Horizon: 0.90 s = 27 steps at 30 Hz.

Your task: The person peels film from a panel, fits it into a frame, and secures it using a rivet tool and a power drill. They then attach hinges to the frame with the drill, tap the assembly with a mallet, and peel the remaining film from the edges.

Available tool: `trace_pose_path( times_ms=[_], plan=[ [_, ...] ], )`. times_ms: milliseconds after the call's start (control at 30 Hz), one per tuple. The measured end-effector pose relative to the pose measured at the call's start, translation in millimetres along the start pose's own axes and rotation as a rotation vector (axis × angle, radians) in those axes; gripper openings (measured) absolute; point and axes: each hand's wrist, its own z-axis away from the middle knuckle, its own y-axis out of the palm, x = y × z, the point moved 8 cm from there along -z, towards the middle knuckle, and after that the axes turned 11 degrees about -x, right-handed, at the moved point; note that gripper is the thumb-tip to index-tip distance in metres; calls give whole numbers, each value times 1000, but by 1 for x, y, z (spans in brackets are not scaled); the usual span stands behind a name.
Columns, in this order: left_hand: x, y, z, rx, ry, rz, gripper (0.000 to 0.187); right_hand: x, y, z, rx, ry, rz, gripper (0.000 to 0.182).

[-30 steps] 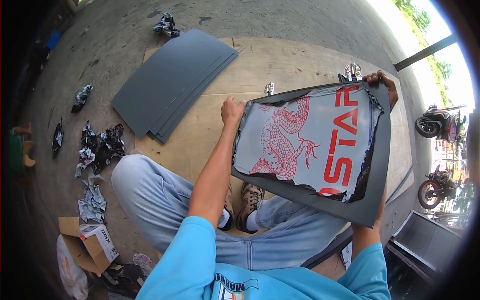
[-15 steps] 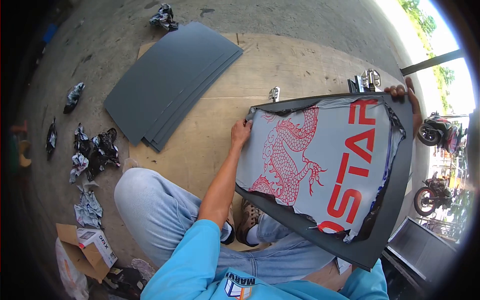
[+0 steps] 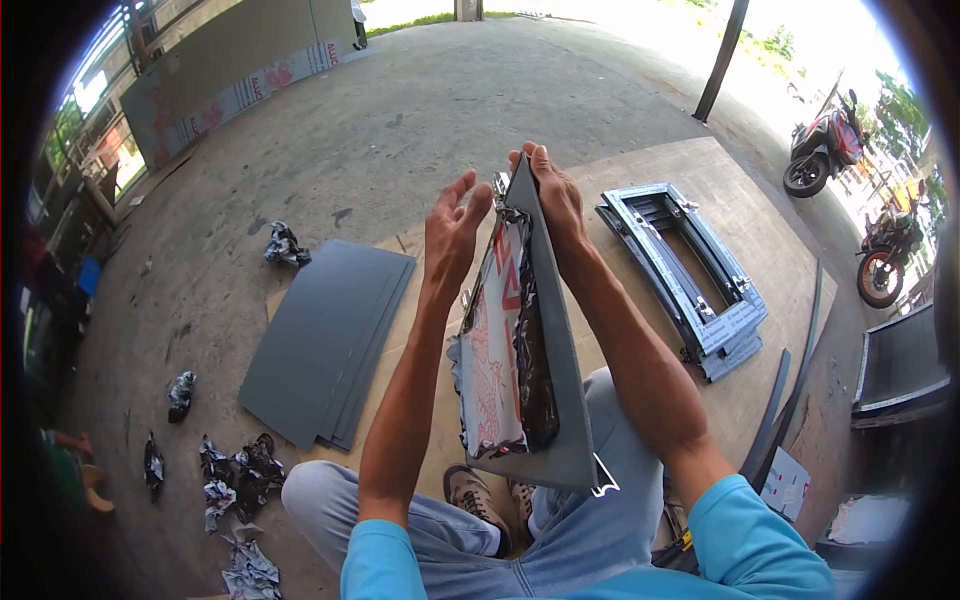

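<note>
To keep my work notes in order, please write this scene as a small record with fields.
Held: dark grey panel, raised on edge, torn printed film on one face
Right hand: grips panel's upper end
Left hand: open beside that end; contact unclear
Left side: stacked dark grey sheets
Right side: metal frames on wooden board
Floor: crumpled film pieces
Background: two motorbikes

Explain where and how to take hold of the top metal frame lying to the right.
I would grip the top metal frame midway along its two long rails, coming from above with one hand per rail, thumbs inside the opening, fingers outside. It lies flat with its middle open, so both rails look graspable, and the small metal fittings near the ends are probably best avoided.
</note>
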Motion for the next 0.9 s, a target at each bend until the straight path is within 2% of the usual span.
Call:
trace_pose_path(
  times_ms=[33,100,167,233,267,300,367,400,433,500,567,633,700,767,800,833,900],
  plan=[
    [-19,0,-8,0,12,-17,82,-12,0,-5,7,0,-20,48],
    [-42,17,-15,250,-48,-77,76,-18,9,-16,35,-160,6,45],
    [-45,10,-17,287,-66,-240,69,-18,16,-9,86,-95,-41,39],
    [-34,6,-8,373,-265,-77,61,-17,30,0,240,-159,5,33],
    [-32,2,-12,351,-220,-87,49,-17,34,1,290,-196,60,28],
    [-28,-2,-15,357,-215,-95,49,-28,36,-4,282,-205,50,29],
    [-21,-11,-20,323,-213,68,35,-25,38,12,280,-132,72,34],
    [-39,-12,-16,353,105,-5,24,-24,35,12,192,-190,141,32],
    [-36,-14,-17,356,100,-5,24,-24,34,11,187,-186,142,32],
    [-33,-19,-21,294,54,-16,66,-28,37,12,215,-149,283,32],
    [-33,-20,-21,242,-31,11,64,-21,35,17,147,-205,327,31],
    [-41,-19,-22,264,73,-35,62,-14,34,20,120,-246,537,32],
    [-44,-18,-25,273,130,-68,59,-19,32,15,95,-289,538,33],
    [-25,-20,-30,215,-201,151,54,-19,33,15,101,-303,524,30],
    [-39,-21,-25,237,24,55,49,-19,32,17,98,-290,520,30],
    [-35,-23,-28,238,17,47,49,-18,34,18,102,-291,540,31],
    [-14,-27,-40,210,-243,262,34,-15,37,21,106,-287,555,31]
  ],
)
